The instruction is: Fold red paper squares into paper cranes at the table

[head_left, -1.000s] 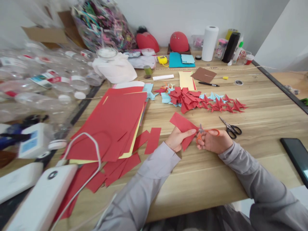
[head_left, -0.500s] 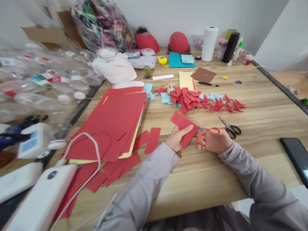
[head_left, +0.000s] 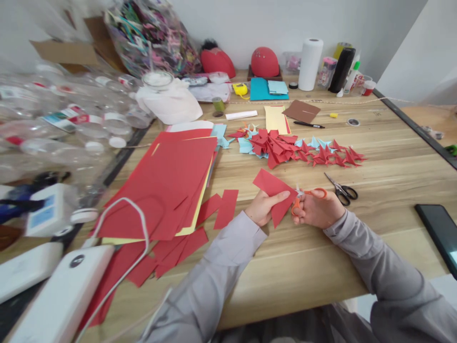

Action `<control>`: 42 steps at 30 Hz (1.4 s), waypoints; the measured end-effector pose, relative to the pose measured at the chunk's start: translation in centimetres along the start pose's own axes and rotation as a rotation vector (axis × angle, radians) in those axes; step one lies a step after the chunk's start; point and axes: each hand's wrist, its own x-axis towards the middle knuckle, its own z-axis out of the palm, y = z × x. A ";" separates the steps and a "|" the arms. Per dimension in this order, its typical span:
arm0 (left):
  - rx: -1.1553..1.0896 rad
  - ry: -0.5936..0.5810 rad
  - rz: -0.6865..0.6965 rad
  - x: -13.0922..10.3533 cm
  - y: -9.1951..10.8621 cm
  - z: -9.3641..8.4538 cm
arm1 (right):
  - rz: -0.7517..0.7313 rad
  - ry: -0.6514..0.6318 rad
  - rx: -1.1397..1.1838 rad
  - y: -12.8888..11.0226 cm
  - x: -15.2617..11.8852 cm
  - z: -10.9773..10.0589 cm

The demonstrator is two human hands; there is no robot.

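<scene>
My left hand [head_left: 264, 206] is closed on a red sheet of paper [head_left: 273, 183], the thumb lying across its face. My right hand [head_left: 319, 209] has its fingers in the loops of orange-handled scissors [head_left: 300, 194]. The blades meet the right corner of the paper; how far they reach behind it cannot be seen. Beyond my hands lies a heap of folded red paper pieces [head_left: 273, 145], with light blue ones among them. A second pair of scissors [head_left: 343, 191], black-handled, rests on the table right of my right hand.
Large red sheets [head_left: 167, 176] are stacked left of my left arm, with cut red strips [head_left: 226, 209] beside them. A white power bank [head_left: 64, 295] with a cable sits front left, near plastic bottles [head_left: 78, 128]. A phone [head_left: 437, 233] lies at the right.
The red paper in my left hand has shifted slightly down and right, and its angle has turned a little against the scissors. My right hand stays almost in place.
</scene>
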 end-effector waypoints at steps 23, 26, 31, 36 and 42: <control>-0.099 0.032 -0.031 -0.1 1.2 1.2 | -0.057 -0.003 -0.050 0.0 0.1 -0.1; -0.058 0.002 0.001 -0.2 1.2 1.1 | -0.014 -0.049 -0.047 0.0 0.0 -0.1; -0.026 0.018 0.016 -0.3 0.7 1.1 | 0.047 -0.073 -0.034 -0.2 -0.3 -0.2; 0.002 0.071 0.063 -0.2 0.2 1.1 | 0.070 -0.039 -0.074 -0.2 -0.2 -0.2; 0.024 0.102 0.075 -0.2 0.1 0.9 | 0.057 -0.016 -0.089 -0.3 -0.1 -0.1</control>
